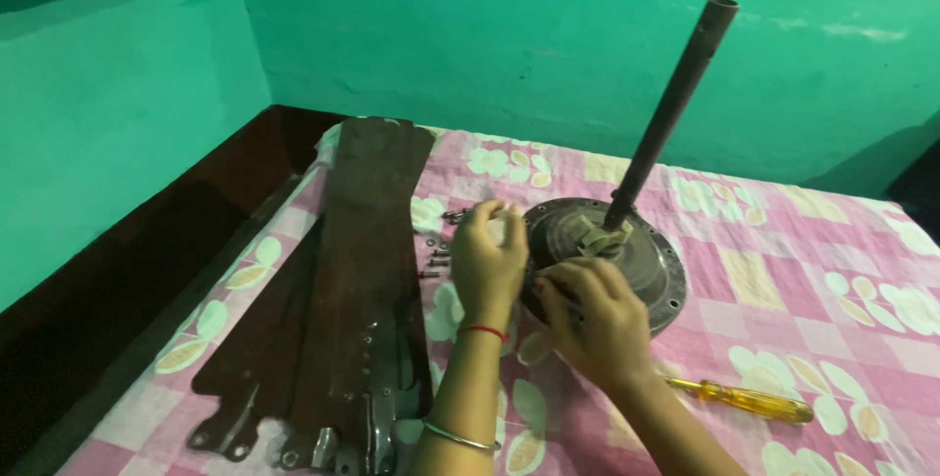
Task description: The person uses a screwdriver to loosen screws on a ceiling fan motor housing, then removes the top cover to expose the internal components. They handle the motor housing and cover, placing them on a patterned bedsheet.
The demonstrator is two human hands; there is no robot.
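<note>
A dark round fan motor housing (646, 256) lies on a pink floral sheet (783, 290), with a long dark rod (666, 109) rising from its middle. My left hand (487, 261) rests at the housing's left rim, fingers curled around something small that I cannot make out. My right hand (590, 314) sits on the near-left rim, fingers pinched together against it. Whatever the fingers hold is hidden. A red thread and a metal bangle circle my left forearm.
Dark brown fan blades (357, 290) lie stacked to the left, their metal brackets toward me. Several small screws (438, 253) lie between the blades and the housing. A yellow-handled screwdriver (749, 401) lies to the right. Green walls enclose the far side and left.
</note>
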